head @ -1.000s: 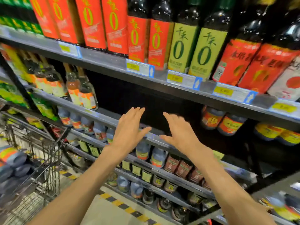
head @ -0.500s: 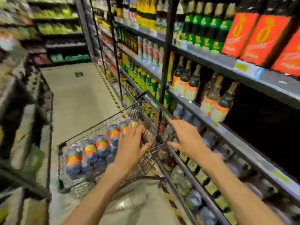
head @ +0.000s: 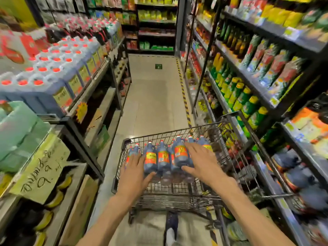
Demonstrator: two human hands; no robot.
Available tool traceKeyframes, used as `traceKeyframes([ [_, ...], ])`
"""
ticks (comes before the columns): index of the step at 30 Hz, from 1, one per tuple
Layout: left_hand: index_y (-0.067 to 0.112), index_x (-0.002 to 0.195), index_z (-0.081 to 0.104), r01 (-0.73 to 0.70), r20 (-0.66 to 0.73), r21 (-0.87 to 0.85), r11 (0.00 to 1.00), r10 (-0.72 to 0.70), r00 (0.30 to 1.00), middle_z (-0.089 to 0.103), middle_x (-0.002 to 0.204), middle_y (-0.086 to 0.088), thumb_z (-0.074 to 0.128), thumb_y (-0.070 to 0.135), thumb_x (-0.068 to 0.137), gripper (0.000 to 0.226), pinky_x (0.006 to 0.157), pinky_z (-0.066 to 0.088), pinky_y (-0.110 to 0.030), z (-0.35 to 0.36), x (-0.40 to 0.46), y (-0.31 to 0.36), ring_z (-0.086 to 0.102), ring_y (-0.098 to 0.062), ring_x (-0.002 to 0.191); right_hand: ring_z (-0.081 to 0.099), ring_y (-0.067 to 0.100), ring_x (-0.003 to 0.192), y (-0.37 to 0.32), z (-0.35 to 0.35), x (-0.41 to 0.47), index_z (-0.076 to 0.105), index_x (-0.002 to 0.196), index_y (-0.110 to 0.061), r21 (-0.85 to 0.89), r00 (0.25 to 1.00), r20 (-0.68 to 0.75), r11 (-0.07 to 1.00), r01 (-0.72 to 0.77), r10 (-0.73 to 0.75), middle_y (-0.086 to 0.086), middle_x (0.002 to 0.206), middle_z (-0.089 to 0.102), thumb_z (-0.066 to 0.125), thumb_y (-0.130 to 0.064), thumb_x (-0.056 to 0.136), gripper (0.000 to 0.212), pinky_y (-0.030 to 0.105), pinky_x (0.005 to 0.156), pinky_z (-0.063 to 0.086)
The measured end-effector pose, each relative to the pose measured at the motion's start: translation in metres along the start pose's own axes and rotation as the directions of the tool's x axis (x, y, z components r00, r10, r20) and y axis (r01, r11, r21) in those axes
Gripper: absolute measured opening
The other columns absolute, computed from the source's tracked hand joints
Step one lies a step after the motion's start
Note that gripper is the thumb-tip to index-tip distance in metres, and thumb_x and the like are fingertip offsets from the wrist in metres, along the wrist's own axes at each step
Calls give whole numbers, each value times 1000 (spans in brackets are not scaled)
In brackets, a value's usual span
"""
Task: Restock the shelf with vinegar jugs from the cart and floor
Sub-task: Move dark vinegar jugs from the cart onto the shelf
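With the wire cart [head: 177, 190] parked mid-aisle, vinegar jugs [head: 164, 159] bundled inside it, left hand [head: 134, 172] and right hand [head: 201, 163] spread flat-fingered over them, grasping nothing. Best to clamp both sides low, then lift evenly.

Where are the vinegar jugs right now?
In the head view, the vinegar jugs lie in a row inside the wire cart at lower centre of the aisle, with the left hand and right hand spread over them.
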State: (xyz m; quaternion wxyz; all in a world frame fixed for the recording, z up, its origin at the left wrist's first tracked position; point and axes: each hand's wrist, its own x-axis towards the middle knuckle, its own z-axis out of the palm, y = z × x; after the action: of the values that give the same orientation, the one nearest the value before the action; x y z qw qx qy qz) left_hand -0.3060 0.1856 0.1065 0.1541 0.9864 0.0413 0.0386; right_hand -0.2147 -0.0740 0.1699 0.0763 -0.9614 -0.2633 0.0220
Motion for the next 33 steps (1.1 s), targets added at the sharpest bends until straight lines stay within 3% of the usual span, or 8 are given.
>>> traceKeyframes([
  [7,27,157,26,107,127,-10,994,-105,986,22,167,-1,46,74,87,87,116,34,-55,43,77,-6,20,-25,155,29,29,152,55,44,90,16,162,-24,77,987,156,997,15,-27,2,166,29,66,-57,86,97,49,121,29],
  [10,27,154,33,149,194,-8,989,-145,970,37,158,-2,47,74,89,82,114,37,-51,67,113,-4,32,-27,149,17,30,156,79,56,123,6,164,-24,79,975,220,997,-6,-12,0,170,17,62,-59,91,98,49,124,21],
  [15,17,141,50,186,309,10,982,-180,934,55,140,-7,42,69,83,79,102,47,-46,97,163,18,52,-31,131,27,24,152,114,74,154,10,163,-24,122,951,308,992,-24,-15,2,165,29,66,-60,88,100,42,122,24],
  [20,15,147,39,265,479,-56,963,-207,853,54,135,-8,60,60,92,74,99,45,-39,143,203,44,51,-29,125,33,25,148,140,102,166,18,160,-27,122,917,398,990,-67,13,0,160,35,66,-63,86,95,46,117,33],
  [24,13,144,41,432,595,-185,883,-249,764,59,132,-11,68,66,84,85,95,52,-44,193,234,57,59,-32,120,26,23,151,158,118,167,18,161,-26,95,884,465,989,-116,60,0,162,30,72,-51,87,95,44,119,29],
  [27,16,124,60,560,677,-271,783,-258,689,70,115,-8,69,77,76,78,90,56,-44,266,255,48,67,-28,106,20,24,154,169,123,162,16,162,-26,101,876,472,981,-166,100,2,166,24,72,-49,89,95,46,123,23],
  [29,14,114,64,655,683,-308,690,-318,657,73,108,-8,68,91,61,94,86,59,-43,313,263,43,70,-24,97,20,24,154,174,125,156,16,162,-25,115,876,467,974,-196,121,1,167,23,70,-50,91,93,44,123,22],
  [33,9,125,56,789,663,-324,522,-470,582,68,118,-11,62,102,28,135,90,58,-47,370,270,41,68,-30,103,29,22,150,174,135,144,24,161,-25,162,890,422,950,-265,176,-1,161,34,72,-48,89,90,45,122,26],
])
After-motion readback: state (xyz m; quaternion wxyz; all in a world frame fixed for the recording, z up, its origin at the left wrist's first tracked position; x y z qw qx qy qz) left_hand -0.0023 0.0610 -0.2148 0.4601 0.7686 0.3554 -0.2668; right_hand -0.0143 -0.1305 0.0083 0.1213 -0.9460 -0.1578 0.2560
